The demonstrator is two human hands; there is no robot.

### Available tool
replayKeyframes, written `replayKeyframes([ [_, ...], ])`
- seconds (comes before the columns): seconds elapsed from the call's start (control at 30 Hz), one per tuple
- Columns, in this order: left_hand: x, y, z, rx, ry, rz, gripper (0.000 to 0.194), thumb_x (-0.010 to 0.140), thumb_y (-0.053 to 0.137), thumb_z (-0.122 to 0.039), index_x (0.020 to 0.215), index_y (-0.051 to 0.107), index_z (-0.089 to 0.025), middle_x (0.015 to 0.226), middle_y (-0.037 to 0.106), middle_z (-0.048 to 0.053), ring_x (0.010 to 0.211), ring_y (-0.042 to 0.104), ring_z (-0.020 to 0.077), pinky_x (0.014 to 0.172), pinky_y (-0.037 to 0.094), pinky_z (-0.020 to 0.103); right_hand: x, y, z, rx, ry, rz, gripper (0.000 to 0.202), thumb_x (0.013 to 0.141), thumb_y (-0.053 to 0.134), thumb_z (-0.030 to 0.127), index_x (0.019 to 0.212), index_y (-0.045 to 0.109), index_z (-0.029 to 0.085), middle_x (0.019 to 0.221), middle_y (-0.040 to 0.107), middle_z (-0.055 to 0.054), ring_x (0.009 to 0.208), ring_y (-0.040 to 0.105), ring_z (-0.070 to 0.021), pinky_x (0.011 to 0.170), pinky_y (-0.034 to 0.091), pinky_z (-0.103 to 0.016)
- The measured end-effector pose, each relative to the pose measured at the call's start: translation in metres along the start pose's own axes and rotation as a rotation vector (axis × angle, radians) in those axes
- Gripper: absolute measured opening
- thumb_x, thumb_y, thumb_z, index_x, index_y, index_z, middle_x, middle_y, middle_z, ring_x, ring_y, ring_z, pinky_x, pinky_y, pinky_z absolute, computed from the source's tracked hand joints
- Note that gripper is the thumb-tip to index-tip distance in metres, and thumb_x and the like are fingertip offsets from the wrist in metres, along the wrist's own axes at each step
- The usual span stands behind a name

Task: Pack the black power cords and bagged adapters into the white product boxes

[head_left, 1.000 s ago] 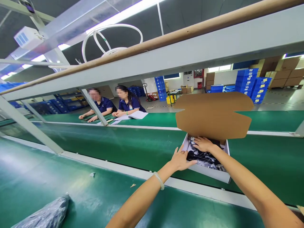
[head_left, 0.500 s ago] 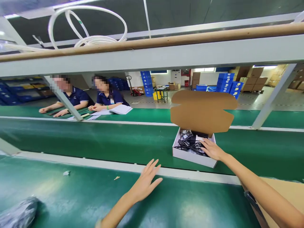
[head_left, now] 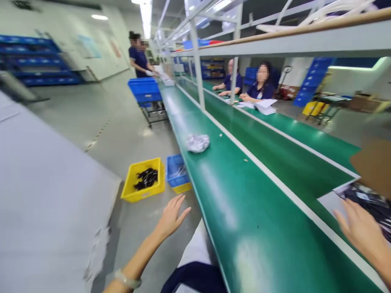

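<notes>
My left hand (head_left: 171, 217) hangs in the air beside the bench, fingers stretched and thumb apart, holding nothing. Past its fingertips on the floor are a yellow crate (head_left: 142, 194) with black items (head_left: 147, 178) in it and a blue bin (head_left: 173, 162) with small, unclear contents. At the right edge, an open white cardboard box (head_left: 331, 203) with a raised brown lid (head_left: 372, 165) holds black cables (head_left: 371, 205). My right hand (head_left: 362, 230) is at the box's near side, slightly blurred, fingers extended; whether it touches the wall I cannot tell.
A plastic-wrapped bundle (head_left: 198, 143) lies on the green bench (head_left: 232, 195), along with small scraps. Metal posts (head_left: 197, 65) and a shelf (head_left: 305, 44) stand above. Co-workers sit across the line (head_left: 259, 87) and stand at its far end (head_left: 139, 61). A large white surface (head_left: 45, 203) fills the left.
The view has swung left, bringing the floor, crate and bin into sight. My left hand is now off the bench's side; my right hand has shifted from over the cables to the box's near side.
</notes>
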State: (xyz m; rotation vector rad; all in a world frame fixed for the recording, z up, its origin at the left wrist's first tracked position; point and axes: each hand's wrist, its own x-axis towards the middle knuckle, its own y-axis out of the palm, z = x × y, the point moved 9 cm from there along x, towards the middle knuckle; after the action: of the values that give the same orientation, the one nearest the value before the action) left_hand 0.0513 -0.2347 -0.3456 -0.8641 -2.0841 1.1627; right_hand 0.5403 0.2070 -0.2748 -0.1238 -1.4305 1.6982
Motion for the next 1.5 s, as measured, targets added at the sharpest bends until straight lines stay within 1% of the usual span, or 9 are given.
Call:
replayKeyframes([
  [0.13,-0.021,-0.015,-0.003,-0.012,0.037,0.021,0.053,0.091,0.046,-0.051,0.136,0.048,-0.022,0.145,0.047,0.012,0.136,0.039,0.0282,0.113,0.035,0.048,0.016,0.105,0.166,-0.082,-0.328,0.317,0.066,0.09,0.037,0.061,0.146,0.042,0.027,0.143,0.047,-0.013,0.139,0.032,-0.0365,0.116,0.028,-0.059],
  [0.23,0.025,-0.029,-0.005,-0.007,0.076,-0.017,0.049,0.092,0.047,-0.045,0.133,0.049,-0.018,0.145,0.045,0.012,0.137,0.037,0.0246,0.116,0.03,0.043,0.025,0.158,0.251,-0.097,-0.428,0.504,0.064,0.094,0.032,0.058,0.14,0.048,0.018,0.146,0.044,-0.014,0.141,0.03,-0.0337,0.113,0.034,-0.056],
  [0.53,0.268,-0.03,0.047,-0.001,0.01,-0.033,0.038,0.087,0.039,-0.006,0.123,0.053,-0.01,0.14,0.045,0.018,0.117,0.05,0.0244,0.103,0.041,0.04,0.155,0.261,0.406,-0.094,-0.611,0.619,0.044,0.097,0.04,0.04,0.13,0.055,0.017,0.133,0.056,-0.011,0.127,0.047,-0.0275,0.109,0.04,-0.043],
  [0.77,0.313,-0.034,0.037,-0.122,0.156,-0.148,0.025,0.088,0.042,-0.011,0.105,0.061,-0.011,0.107,0.061,0.014,0.104,0.055,0.0242,0.097,0.043,0.037,0.271,0.348,0.482,0.002,-0.432,0.462,0.052,0.09,0.051,0.029,0.137,0.042,0.01,0.136,0.049,-0.019,0.117,0.052,-0.0311,0.098,0.045,-0.04],
  [0.93,0.298,-0.073,0.0,-0.233,0.262,-0.307,0.023,0.092,0.04,-0.018,0.106,0.059,-0.019,0.102,0.063,0.007,0.099,0.057,0.0196,0.093,0.043,0.032,0.292,0.313,0.48,0.16,-0.357,0.272,0.033,0.098,0.028,0.034,0.098,0.056,0.016,0.101,0.06,-0.012,0.095,0.057,-0.023,0.086,0.046,-0.034],
  [1.03,0.299,-0.113,0.023,-0.449,0.028,-0.507,0.026,0.095,0.033,-0.019,0.11,0.054,-0.018,0.081,0.06,0.003,0.075,0.057,0.0158,0.074,0.044,0.03,0.286,0.259,0.453,0.24,-0.315,0.201,0.037,0.096,0.029,0.039,0.076,0.052,0.019,0.087,0.06,-0.006,0.083,0.057,-0.0195,0.078,0.046,-0.031],
  [1.13,0.304,-0.12,0.046,-0.755,-0.139,-0.526,0.027,0.098,0.029,-0.021,0.11,0.052,-0.017,0.065,0.047,-0.003,0.056,0.048,0.0118,0.06,0.039,0.026,0.279,0.226,0.409,0.438,-0.111,0.218,0.045,0.093,0.037,0.053,0.068,0.053,0.019,0.064,0.056,-0.002,0.061,0.052,-0.0159,0.059,0.042,-0.027],
  [1.3,0.26,-0.042,0.011,-0.833,-0.092,-0.081,0.033,0.096,0.048,-0.037,0.12,0.05,-0.014,0.077,0.061,0.001,0.072,0.057,0.0125,0.073,0.048,0.029,0.255,0.259,0.322,0.701,0.389,0.362,0.048,0.086,0.043,0.064,0.068,0.051,0.021,0.065,0.061,-0.007,0.055,0.054,-0.0172,0.05,0.045,-0.028],
  [1.5,0.118,0.072,-0.062,-0.715,-0.035,0.374,0.065,0.073,0.067,-0.059,0.12,0.054,-0.015,0.101,0.069,0.009,0.086,0.065,0.0229,0.077,0.053,0.036,0.192,0.248,0.209,0.28,0.311,0.417,0.064,0.075,0.054,0.071,0.108,0.059,0.017,0.116,0.064,-0.02,0.11,0.06,-0.0344,0.097,0.047,-0.05],
])
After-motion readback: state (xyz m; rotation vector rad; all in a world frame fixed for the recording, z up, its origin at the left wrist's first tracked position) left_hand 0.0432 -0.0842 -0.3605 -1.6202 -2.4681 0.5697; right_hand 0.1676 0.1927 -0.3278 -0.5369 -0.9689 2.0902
